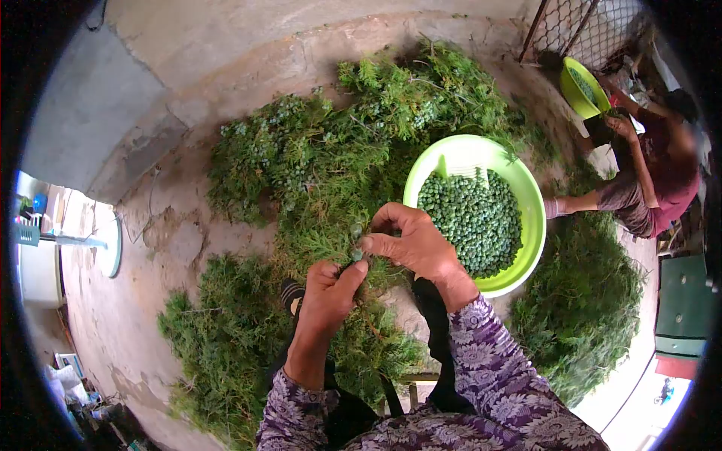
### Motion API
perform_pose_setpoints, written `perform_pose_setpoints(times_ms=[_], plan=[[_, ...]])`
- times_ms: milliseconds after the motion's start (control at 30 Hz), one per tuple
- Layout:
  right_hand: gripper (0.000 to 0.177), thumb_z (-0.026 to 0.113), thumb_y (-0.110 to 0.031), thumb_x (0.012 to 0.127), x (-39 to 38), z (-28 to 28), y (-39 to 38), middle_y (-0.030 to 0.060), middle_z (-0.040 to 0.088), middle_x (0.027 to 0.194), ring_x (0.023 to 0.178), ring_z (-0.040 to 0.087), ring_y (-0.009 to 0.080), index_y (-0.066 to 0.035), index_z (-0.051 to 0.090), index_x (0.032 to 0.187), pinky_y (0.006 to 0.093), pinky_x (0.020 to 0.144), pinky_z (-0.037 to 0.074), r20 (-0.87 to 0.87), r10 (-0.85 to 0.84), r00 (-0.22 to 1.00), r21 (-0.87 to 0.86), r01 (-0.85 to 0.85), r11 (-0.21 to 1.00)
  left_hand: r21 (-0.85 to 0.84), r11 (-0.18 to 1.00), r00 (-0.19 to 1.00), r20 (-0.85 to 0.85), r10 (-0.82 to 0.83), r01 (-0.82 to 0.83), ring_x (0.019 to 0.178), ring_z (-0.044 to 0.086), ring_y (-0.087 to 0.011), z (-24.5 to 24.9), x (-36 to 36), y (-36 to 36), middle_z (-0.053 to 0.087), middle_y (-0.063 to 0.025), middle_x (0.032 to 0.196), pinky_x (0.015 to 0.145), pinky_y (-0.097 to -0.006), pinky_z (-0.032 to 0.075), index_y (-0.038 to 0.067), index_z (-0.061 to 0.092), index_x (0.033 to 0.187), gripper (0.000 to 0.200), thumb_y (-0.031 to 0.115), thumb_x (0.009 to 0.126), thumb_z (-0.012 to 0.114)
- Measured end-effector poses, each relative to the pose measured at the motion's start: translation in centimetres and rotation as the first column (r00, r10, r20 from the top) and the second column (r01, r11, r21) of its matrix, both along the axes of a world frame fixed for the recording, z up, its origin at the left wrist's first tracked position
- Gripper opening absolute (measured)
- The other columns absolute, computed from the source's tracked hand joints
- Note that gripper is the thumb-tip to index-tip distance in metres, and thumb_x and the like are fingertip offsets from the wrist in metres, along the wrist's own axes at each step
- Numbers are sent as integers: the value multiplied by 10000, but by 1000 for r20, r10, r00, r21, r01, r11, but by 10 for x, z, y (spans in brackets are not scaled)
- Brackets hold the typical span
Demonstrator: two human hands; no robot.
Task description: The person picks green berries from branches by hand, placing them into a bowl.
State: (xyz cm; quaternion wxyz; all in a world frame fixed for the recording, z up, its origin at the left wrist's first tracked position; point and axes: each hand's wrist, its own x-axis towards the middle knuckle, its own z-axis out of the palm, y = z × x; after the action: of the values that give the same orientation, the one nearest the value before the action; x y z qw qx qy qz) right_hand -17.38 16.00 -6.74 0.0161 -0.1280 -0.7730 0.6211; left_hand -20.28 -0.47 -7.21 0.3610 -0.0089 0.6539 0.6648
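**Gripping a green sprig beside a bowl of round buds**

Seen from above, a seated person holds a small sprig [355,244] of scaly green foliage between both hands, low in the middle of the frame and just left of a lime-green bowl [529,197]. The left hand [331,289] comes up from below, its fingers curled together and its thumb and forefinger pinched on the lower end of the sprig. The right hand [414,240] reaches in from the right, its fingers bent round and closed on the upper end, so that the two hands nearly touch at the fingertips. Both forearms wear purple flowered sleeves [489,361].

The bowl sits on the ground just beyond the right hand and is filled well up its sides with small, round, blue-green buds [470,218]. A broad heap of cut branches [323,158] of the same foliage spreads over the concrete floor [195,52] beneath and beyond the hands, reaching from the lower left to behind the bowl. A second mound [583,301] lies to the right of the bowl. The toe of a dark sandal [292,293] shows beside the left wrist.

At the upper right a second person [662,180] in a dark red top sits on the ground, one hand [620,124] raised near another lime-green bowl [577,94], which leans close to a wire-mesh fence [594,26]. A dark green box [684,301] stands at the right edge.
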Motion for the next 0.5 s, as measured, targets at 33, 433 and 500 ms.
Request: perform_pose_setpoints(times_ms=[33,433,500], plan=[[219,659,-198,736,0,4,0,-4,515,643,536,431,38,-38,545,833,194,455,362,19,-1,1000,-70,2,998,-1,1000,1000,-1,0,0,513,497,-62,2,0,1,563,12,664,400,-214,350,97,491,747,137,156,782,610],[75,544,-81,786,1,9,25,39,521,719,517,435,71,-64,500,844,162,388,275,10,-218,976,-873,114,474,-86,988,986,-92,-137,129,482,435,-37,-2,-3,-6,534,35,636,423,-205,320,63,569,705,120,138,791,604],[102,570,-80,774,1,8,19,30,519,718,529,440,65,-63,515,858,158,396,288,-3,-146,989,-834,78,546,-184,979,974,-194,-119,83,482,382,-29,-1,-2,-4,487,61,588,430,-212,288,55,582,694,128,127,800,587]])
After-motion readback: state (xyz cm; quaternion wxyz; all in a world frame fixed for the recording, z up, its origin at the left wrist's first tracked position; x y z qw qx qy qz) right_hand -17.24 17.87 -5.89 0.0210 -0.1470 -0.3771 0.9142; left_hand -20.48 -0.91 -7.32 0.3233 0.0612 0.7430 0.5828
